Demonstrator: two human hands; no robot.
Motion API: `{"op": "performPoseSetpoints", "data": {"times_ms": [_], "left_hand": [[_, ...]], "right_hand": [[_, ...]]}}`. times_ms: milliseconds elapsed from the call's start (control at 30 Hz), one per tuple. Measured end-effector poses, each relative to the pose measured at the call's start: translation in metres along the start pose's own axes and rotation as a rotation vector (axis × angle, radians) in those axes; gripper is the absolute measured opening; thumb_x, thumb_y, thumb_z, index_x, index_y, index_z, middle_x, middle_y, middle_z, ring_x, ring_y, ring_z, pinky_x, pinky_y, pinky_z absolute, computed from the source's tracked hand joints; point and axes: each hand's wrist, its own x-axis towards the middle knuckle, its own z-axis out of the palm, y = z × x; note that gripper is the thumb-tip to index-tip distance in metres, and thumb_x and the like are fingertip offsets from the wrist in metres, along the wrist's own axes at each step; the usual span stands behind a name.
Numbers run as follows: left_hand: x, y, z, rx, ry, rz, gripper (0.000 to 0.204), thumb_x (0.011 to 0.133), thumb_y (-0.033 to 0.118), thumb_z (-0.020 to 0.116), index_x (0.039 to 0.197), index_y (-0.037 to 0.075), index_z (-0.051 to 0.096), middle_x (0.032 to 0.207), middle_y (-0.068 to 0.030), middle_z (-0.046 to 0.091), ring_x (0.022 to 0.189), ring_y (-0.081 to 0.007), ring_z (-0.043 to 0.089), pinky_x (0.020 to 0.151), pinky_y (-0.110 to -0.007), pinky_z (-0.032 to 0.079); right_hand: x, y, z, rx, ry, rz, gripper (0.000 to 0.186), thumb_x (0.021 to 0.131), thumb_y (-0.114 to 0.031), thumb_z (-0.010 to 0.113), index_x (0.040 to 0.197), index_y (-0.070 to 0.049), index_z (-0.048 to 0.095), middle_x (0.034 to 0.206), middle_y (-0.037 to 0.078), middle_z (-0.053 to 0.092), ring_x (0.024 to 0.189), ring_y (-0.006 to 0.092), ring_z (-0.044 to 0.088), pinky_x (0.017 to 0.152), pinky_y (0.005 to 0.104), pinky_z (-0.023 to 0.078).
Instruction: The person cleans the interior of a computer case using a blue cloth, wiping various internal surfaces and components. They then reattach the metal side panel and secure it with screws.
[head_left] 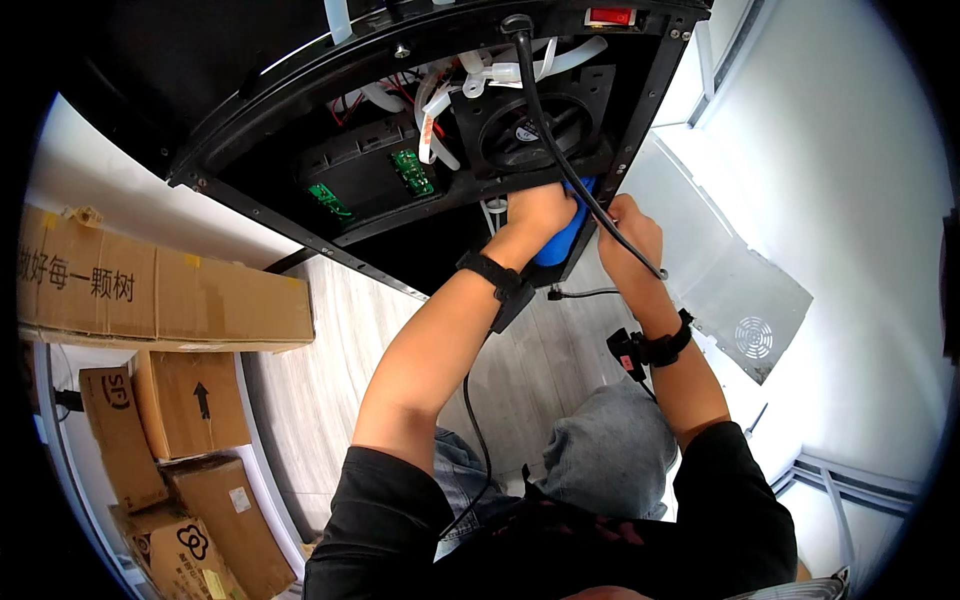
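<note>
My left hand (541, 212) reaches into the lower bay of an open black machine (380, 215), beside a blue rounded object (563, 243). Its fingers are hidden behind the crossbar and the blue object, so their grip does not show. At the outer side of the right frame post, my right hand (632, 235) has its fingers curled together; whatever they pinch is too small to make out. A black power cable (545, 125) hangs from a socket at the top and passes in front of the right hand. Above the left hand sits a black fan (530, 130).
Green circuit boards (411, 172) and white tubes (445, 100) are exposed inside the machine. A loose plug (556, 294) hangs below it. A grey vented metal panel (760, 310) lies at the right. Cardboard boxes (200, 300) are stacked at the left.
</note>
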Motion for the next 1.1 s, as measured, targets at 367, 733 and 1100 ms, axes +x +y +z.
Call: {"op": "performPoseSetpoints", "data": {"times_ms": [367, 733, 1100], "left_hand": [[0.005, 0.003, 0.002, -0.092, -0.055, -0.084, 0.04, 0.075, 0.013, 0.065, 0.114, 0.008, 0.064, 0.117, -0.0215, 0.061, 0.108, -0.0425, 0.057, 0.093, -0.05, 0.047], [-0.023, 0.008, -0.023, -0.219, -0.252, -0.093, 0.047, 0.071, 0.002, 0.067, 0.117, 0.01, 0.066, 0.109, -0.0204, 0.066, 0.102, -0.0405, 0.061, 0.086, -0.046, 0.051], [-0.046, -0.02, 0.037, -0.233, -0.005, 0.02, 0.043, 0.072, -0.001, 0.065, 0.113, 0.009, 0.067, 0.113, -0.0099, 0.063, 0.103, -0.0352, 0.059, 0.086, -0.042, 0.052]], "right_hand": [[0.002, -0.002, -0.002, -0.061, -0.012, 0.026, 0.022, 0.086, -0.019, 0.07, 0.082, -0.001, 0.058, 0.067, 0.02, 0.064, 0.065, 0.0415, 0.063, 0.056, 0.0454, 0.048], [0.002, -0.001, -0.004, -0.061, -0.026, 0.015, 0.02, 0.086, -0.019, 0.068, 0.082, -0.003, 0.057, 0.062, 0.019, 0.061, 0.06, 0.0417, 0.062, 0.053, 0.048, 0.047], [0.001, 0.006, 0.001, -0.085, 0.02, -0.037, 0.022, 0.087, -0.018, 0.068, 0.079, -0.002, 0.056, 0.056, 0.018, 0.058, 0.053, 0.0398, 0.059, 0.049, 0.0445, 0.045]]}}
